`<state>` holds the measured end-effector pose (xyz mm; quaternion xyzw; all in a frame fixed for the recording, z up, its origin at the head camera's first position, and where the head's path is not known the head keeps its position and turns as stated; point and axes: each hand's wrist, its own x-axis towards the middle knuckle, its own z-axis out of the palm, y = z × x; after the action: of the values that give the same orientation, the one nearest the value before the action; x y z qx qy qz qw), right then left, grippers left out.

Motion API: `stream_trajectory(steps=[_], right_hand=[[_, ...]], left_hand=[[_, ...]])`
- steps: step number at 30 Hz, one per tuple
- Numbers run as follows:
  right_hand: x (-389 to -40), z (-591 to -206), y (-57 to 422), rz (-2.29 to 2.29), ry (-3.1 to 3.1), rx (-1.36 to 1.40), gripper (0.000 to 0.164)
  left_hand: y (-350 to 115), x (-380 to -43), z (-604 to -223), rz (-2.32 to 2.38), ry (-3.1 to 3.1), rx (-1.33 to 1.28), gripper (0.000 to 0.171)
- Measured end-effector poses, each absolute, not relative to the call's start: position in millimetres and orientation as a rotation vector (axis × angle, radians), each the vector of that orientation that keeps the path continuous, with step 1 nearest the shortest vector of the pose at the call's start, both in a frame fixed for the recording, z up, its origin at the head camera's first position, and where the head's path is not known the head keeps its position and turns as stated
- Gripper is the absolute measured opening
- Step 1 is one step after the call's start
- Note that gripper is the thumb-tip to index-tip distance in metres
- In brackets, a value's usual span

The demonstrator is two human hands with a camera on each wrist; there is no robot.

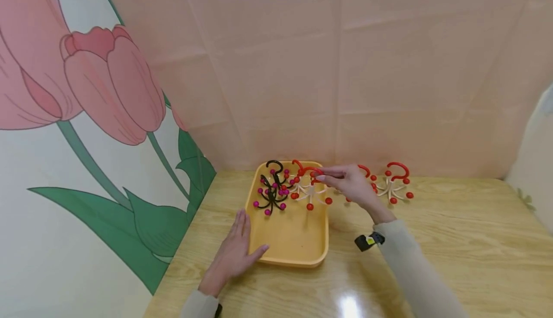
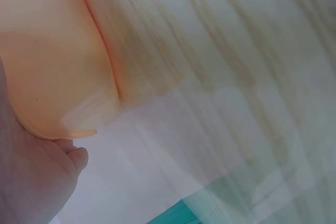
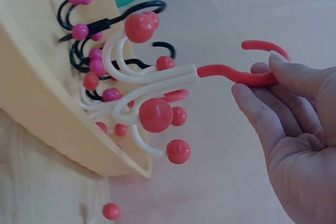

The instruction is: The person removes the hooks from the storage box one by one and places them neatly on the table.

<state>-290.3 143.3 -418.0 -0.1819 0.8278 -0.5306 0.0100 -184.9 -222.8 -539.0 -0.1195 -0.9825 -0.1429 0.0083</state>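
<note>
Between the thumb and fingers of my right hand is the red hook of a white multi-arm hanger with red ball tips. It hangs upright over the far right part of the yellow tray. Fairly straight fingers of my left hand lie along the tray's left side, the thumb at its near rim. Black hangers with pink balls stand in the tray's far left. Another white hanger with red balls is beside them, partly hidden by the held one.
Right of the tray, a white hanger with a red hook stands on the wooden table. A second red hook shows there, mostly behind my right hand. Pinkish cloth hangs behind, and a tulip-printed panel borders the left.
</note>
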Motion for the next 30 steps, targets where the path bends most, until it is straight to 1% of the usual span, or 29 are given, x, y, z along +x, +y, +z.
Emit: stream_trajectory(steps=[4,8,16,22,30], right_hand=[[-286,-412,155,-1.680,2.607,-0.579,0.039],[-280,-411,168,-1.721,2.610,-0.527,0.040],[-263,-409,195,-1.728,2.686,-0.498,0.040],[-252,-418,216,-1.702,2.745,-0.451,0.040],[-241,-431,238,-1.606,2.785,-0.299,0.047]], left_hand=[[-223,-185,-540,-0.438,-3.073,-0.372,0.108],[-224,-186,-540,-0.445,-3.065,-0.381,0.107],[-225,-185,-541,-0.444,-3.068,-0.386,0.108],[-224,-186,-542,-0.437,-3.063,-0.398,0.107],[-223,-186,-541,-0.412,-3.066,-0.395,0.107]])
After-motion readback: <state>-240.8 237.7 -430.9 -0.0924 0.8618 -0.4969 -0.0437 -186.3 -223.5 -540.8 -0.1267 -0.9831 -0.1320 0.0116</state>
